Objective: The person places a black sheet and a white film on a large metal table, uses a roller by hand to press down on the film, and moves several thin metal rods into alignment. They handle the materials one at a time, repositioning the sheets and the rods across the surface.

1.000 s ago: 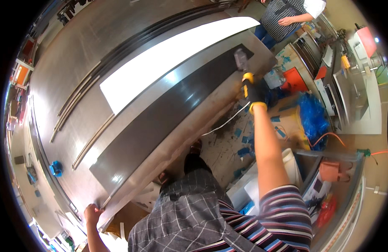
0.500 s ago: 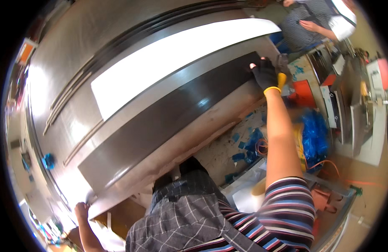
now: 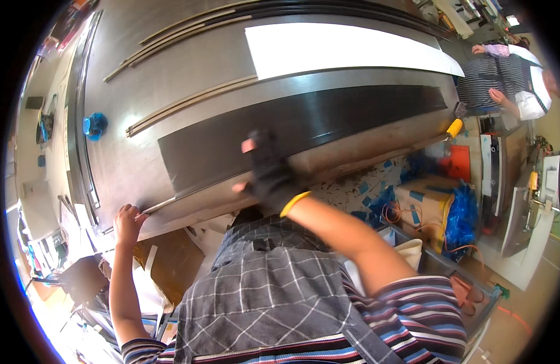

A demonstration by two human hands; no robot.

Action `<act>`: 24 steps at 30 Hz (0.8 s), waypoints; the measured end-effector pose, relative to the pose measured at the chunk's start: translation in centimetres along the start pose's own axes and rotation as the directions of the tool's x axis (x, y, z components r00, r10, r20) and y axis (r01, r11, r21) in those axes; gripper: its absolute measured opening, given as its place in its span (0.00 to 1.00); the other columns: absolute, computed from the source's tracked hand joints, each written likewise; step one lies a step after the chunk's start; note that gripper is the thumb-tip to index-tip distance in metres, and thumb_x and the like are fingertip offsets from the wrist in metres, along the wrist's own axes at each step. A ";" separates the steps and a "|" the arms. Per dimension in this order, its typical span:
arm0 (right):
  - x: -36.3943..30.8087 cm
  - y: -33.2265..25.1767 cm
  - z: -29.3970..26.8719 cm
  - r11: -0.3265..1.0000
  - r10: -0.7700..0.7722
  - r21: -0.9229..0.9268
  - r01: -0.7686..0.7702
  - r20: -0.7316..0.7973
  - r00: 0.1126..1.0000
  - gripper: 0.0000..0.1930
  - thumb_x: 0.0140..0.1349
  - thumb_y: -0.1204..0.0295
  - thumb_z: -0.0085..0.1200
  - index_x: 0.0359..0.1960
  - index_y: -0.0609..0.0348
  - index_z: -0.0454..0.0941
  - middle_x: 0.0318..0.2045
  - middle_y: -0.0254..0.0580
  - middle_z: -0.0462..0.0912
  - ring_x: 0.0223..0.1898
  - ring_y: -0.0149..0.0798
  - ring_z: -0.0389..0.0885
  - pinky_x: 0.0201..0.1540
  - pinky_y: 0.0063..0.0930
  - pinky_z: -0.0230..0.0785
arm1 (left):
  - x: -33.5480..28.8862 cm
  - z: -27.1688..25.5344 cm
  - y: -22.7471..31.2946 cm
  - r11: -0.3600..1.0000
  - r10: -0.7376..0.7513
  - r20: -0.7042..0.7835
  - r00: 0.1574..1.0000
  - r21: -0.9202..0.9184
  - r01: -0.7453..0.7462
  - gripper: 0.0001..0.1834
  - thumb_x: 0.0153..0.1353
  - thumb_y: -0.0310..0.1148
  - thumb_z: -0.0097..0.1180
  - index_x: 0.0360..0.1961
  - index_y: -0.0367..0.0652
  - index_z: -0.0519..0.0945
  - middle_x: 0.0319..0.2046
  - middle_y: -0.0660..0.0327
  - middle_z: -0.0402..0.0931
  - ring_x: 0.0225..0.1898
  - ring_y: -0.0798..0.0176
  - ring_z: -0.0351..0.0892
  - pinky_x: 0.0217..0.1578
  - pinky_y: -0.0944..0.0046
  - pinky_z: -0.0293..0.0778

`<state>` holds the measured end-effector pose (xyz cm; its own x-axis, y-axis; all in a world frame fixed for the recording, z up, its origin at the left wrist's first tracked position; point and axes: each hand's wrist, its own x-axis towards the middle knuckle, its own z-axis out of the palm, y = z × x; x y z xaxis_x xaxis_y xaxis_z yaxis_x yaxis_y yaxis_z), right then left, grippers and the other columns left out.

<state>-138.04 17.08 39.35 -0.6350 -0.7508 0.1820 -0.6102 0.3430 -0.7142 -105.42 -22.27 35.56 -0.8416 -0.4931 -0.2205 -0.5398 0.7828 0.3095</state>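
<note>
A long dark flat strip lies along the near side of the metal table. Above its near edge hovers or rests my right hand, in a black fingerless glove with a yellow cuff. It is smeared by motion, but thumb and fingers stand apart with nothing seen between them. My bare left hand is at the table's front left edge, fingers curled together. A thin pale rod or edge runs from beside its fingertips toward the strip's near corner; what the fingers hold is too small to make out.
Behind the strip lies a white sheet, with thin rods left of it. A blue crumpled bundle sits at the left. A yellow-handled thing is at the right corner. Another person stands at the far right.
My right hand has left the strip's far right end and come left and nearer to me. My left hand stays at the front left edge. The view has turned.
</note>
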 end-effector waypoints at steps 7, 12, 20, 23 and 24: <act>4.1 -13.9 12.0 0.962 -0.158 -0.123 0.245 0.485 0.860 0.48 0.56 0.39 0.51 0.65 0.71 0.59 0.67 0.67 0.56 0.70 0.64 0.49 0.73 0.55 0.31 | 0.1 -2.5 6.8 0.986 0.164 -0.238 0.957 0.044 -0.158 0.13 0.44 0.30 0.69 0.25 0.40 0.75 0.28 0.57 0.73 0.35 0.48 0.73 0.36 0.51 0.71; 0.9 -11.8 9.7 0.992 -0.092 0.089 0.088 0.040 0.995 0.46 0.57 0.47 0.58 0.67 0.69 0.53 0.64 0.67 0.59 0.67 0.66 0.54 0.70 0.56 0.41 | 0.6 1.5 6.6 0.952 0.275 -0.233 0.933 0.201 -0.230 0.15 0.43 0.31 0.69 0.26 0.42 0.73 0.27 0.57 0.70 0.34 0.48 0.69 0.37 0.51 0.67; -6.2 -7.0 1.6 0.975 0.062 -0.200 -0.100 -0.185 0.981 0.42 0.60 0.58 0.59 0.68 0.67 0.51 0.65 0.66 0.58 0.67 0.67 0.54 0.68 0.55 0.48 | 3.8 3.5 21.0 0.954 0.298 -0.307 0.904 0.061 -0.293 0.15 0.42 0.37 0.71 0.24 0.47 0.74 0.28 0.61 0.72 0.35 0.52 0.71 0.40 0.53 0.67; -6.3 -5.6 -1.1 0.950 0.139 -0.245 -0.196 -0.232 0.963 0.40 0.62 0.57 0.57 0.68 0.67 0.51 0.65 0.64 0.58 0.68 0.65 0.54 0.69 0.53 0.46 | 5.3 5.0 26.5 0.928 0.328 -0.358 0.874 -0.049 -0.369 0.15 0.44 0.41 0.70 0.24 0.47 0.75 0.28 0.60 0.72 0.36 0.51 0.71 0.41 0.52 0.67; -6.1 -5.1 -2.3 0.943 0.144 -0.261 -0.205 -0.234 0.962 0.40 0.62 0.57 0.57 0.68 0.67 0.52 0.66 0.64 0.58 0.68 0.65 0.54 0.70 0.53 0.46 | 5.9 5.4 28.5 0.918 0.350 -0.340 0.873 -0.062 -0.392 0.15 0.45 0.42 0.69 0.24 0.47 0.75 0.28 0.60 0.72 0.37 0.51 0.72 0.41 0.52 0.67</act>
<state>-132.14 21.18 43.45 -0.8091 -0.5408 0.2301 -0.5695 0.6246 -0.5343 -125.64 -0.85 38.12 -0.9304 -0.2852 0.2303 -0.1663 0.8883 0.4282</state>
